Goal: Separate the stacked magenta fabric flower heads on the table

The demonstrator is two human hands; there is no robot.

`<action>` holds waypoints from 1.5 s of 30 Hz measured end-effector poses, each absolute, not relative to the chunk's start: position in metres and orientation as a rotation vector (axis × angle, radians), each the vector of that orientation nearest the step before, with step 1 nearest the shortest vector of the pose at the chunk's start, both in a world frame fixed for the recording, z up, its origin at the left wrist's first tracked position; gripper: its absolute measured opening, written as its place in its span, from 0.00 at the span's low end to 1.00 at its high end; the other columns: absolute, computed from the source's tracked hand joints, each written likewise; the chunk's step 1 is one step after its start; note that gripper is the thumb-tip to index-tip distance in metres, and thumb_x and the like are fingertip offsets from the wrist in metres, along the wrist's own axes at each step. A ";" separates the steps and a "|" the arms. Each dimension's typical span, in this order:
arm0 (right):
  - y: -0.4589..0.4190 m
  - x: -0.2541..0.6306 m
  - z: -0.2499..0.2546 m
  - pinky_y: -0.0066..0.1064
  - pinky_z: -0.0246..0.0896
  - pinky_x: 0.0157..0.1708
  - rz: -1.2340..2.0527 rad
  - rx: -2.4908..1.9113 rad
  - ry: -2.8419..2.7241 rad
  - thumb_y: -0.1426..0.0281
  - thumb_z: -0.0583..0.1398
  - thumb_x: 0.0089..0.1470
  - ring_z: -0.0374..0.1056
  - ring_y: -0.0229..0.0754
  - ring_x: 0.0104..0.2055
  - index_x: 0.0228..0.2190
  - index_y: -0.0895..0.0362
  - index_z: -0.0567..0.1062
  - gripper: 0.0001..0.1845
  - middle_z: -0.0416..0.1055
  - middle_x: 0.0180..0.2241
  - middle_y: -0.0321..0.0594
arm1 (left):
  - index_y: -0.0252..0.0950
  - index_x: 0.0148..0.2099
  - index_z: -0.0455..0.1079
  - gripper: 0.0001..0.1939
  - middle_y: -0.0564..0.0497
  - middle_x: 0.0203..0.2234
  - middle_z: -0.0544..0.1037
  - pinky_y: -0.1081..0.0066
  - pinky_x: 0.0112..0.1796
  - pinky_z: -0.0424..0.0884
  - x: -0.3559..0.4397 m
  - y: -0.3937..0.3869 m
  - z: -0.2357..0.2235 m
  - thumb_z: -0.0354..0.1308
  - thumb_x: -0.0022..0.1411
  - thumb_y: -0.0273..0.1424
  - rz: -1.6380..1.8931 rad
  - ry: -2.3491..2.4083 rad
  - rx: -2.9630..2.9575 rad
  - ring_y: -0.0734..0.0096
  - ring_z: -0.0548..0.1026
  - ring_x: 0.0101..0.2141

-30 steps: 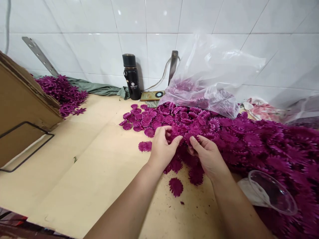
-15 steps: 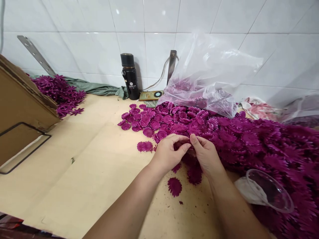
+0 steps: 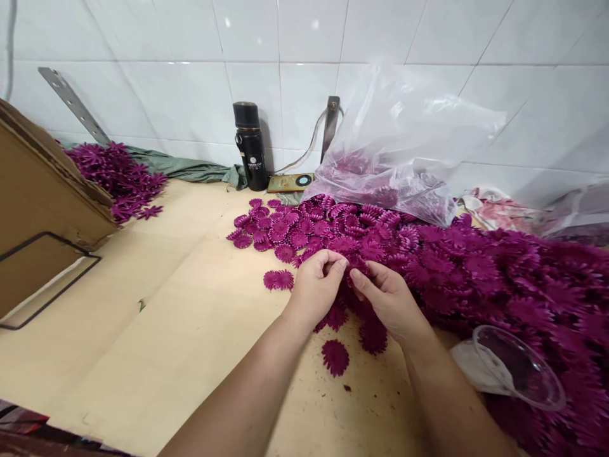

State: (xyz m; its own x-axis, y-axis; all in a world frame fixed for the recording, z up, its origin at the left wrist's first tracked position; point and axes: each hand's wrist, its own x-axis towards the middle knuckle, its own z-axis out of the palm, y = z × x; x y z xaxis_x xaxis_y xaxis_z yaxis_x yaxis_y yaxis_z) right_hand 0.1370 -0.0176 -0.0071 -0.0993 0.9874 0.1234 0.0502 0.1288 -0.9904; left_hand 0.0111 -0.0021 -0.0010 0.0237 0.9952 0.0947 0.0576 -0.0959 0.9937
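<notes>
Near the front of a large heap of purple artificial flower heads point(image 3: 476, 273), my two hands are close together. My left hand point(image 3: 318, 279) is closed, thumb and forefinger pinching the left edge of a purple flower piece point(image 3: 354, 266). On its other side, my right hand point(image 3: 383, 295) grips the same piece between thumb and fingers. Part of the piece is hidden behind the fingertips. Beneath my wrists, a single flat flower piece point(image 3: 335, 357) lies on the tabletop point(image 3: 166, 343), with another beside my right hand. To the left lies a small curled pair point(image 3: 278, 280).
A clear plastic bag point(image 3: 394, 158) lies at the back, near a black bottle point(image 3: 251, 152) and a gold device point(image 3: 290, 183). At right, a transparent plastic cup point(image 3: 516, 368) rests on the heap. A cardboard box point(image 3: 47, 190) and star-shaped purple pieces point(image 3: 118, 178) are at left.
My hands have moved slightly apart and now show a purple flower piece between them. My left hand has shifted a little left. The view has moved slightly.
</notes>
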 end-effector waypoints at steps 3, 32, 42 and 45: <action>-0.020 0.134 -0.006 0.25 0.53 0.23 1.212 -1.034 -1.444 0.56 0.62 0.46 0.52 0.32 0.22 0.21 0.57 0.66 0.17 0.58 0.20 0.30 | 0.35 0.27 0.66 0.06 0.55 0.22 0.70 0.74 0.31 0.63 0.008 0.003 -0.006 0.52 0.56 0.27 1.354 1.248 1.209 0.75 0.66 0.26; -0.016 0.134 -0.003 0.25 0.42 0.18 1.316 -1.134 -1.182 0.54 0.65 0.36 0.46 0.30 0.19 0.21 0.57 0.68 0.20 0.53 0.15 0.27 | 0.37 0.37 0.74 0.07 0.47 0.37 0.75 0.66 0.47 0.66 0.000 -0.001 -0.001 0.58 0.54 0.30 1.405 1.050 1.745 0.68 0.72 0.41; -0.023 0.132 0.002 0.25 0.52 0.22 1.380 -1.036 -1.420 0.57 0.62 0.45 0.50 0.30 0.20 0.20 0.57 0.65 0.17 0.56 0.18 0.28 | 0.35 0.26 0.69 0.04 0.55 0.22 0.72 0.72 0.33 0.66 0.001 0.006 -0.004 0.57 0.52 0.27 1.360 1.141 1.332 0.75 0.69 0.26; -0.026 0.131 0.005 0.27 0.57 0.26 1.401 -0.987 -1.533 0.58 0.60 0.48 0.58 0.34 0.25 0.25 0.57 0.68 0.15 0.65 0.24 0.34 | 0.34 0.24 0.65 0.06 0.58 0.17 0.68 0.76 0.27 0.63 0.002 0.007 -0.005 0.56 0.52 0.27 1.415 1.114 1.005 0.79 0.63 0.20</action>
